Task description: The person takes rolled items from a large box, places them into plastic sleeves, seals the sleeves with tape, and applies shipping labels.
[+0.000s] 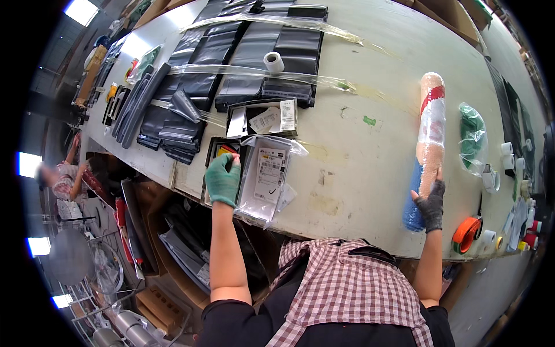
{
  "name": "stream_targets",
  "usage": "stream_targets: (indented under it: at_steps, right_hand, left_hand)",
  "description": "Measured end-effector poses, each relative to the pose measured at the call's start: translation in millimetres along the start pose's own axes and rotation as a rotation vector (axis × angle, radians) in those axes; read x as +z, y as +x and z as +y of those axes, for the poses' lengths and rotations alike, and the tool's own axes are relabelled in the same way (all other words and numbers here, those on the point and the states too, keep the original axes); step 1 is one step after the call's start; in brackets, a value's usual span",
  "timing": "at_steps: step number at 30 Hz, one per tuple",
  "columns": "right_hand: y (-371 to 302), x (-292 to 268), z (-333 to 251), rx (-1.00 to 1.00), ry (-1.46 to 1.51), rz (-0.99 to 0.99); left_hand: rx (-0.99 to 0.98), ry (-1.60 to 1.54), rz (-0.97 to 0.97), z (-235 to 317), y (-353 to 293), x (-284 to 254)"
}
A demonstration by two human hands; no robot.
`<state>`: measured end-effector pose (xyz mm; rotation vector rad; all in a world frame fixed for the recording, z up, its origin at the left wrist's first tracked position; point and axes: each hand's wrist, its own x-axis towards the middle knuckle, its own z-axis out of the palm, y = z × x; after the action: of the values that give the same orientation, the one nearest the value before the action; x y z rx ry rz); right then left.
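My right hand (431, 203), in a dark grey fingerless glove, grips the lower part of a long plastic-wrapped roll (430, 133). The roll has blue, peach, white and red areas and lies lengthwise on the table. At the table's near edge, my left hand (222, 182) wears a green glove with bare fingertips. Its fingers are drawn together over a small black box (215, 147) with red and yellow pieces in it; anything pinched there is too small to make out. Beside that hand stands a clear-plastic-lined box (248, 191) holding printed labels (270, 173).
Stacks of black plastic bags (248, 52) lie across the pale table (358, 150), with a white tape roll (273, 62) on top. Another label box (292, 118) stands behind the lined one. Right are a green bundle in plastic (473, 139) and orange tape (465, 236). Another person (66, 179) is far left.
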<state>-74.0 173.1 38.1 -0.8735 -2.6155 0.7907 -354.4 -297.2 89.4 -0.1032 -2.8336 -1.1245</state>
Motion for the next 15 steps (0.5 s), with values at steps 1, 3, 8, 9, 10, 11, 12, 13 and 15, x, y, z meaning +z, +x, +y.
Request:
stream_targets:
  at_steps: [1, 3, 8, 9, 10, 11, 12, 13, 15]
  right_hand:
    - [12.7, -0.8, -8.6, 0.040, -0.014, -0.018]
    - [32.9, 4.8, -5.7, 0.110, -0.015, -0.018]
    - [54.8, 7.9, -0.1, 0.041, 0.024, 0.019]
    - [54.3, 8.0, -1.1, 0.036, 0.003, 0.020]
    - [53.2, 7.6, -1.9, 0.031, -0.018, 0.020]
    - [52.8, 7.6, -3.1, 0.034, -0.027, 0.021]
    - [52.8, 8.5, -4.9, 0.033, -0.031, 0.021]
    - [52.8, 9.0, -6.8, 0.031, -0.036, 0.021]
    - [52.5, 8.6, -11.5, 0.015, -0.069, 0.021]
  left_hand:
    - [0.076, 0.005, 0.013, 6.6, 11.2, -2.5]
    - [0.102, 0.031, -0.006, 16.4, 40.7, -4.6]
    - [0.234, 0.107, -0.025, 23.8, 111.0, -1.1]
    - [0.289, 0.132, -0.027, 25.3, 120.6, 1.1]
    - [0.344, 0.155, -0.028, 27.2, 129.8, 3.5]
    - [0.363, 0.174, -0.070, 29.7, 139.4, 4.6]
    - [0.380, 0.195, -0.107, 28.7, 148.6, 5.6]
    - [0.481, 0.185, -0.107, 17.7, 163.7, 12.2]
    - [0.539, 0.234, -0.176, 11.4, 193.0, 24.5]
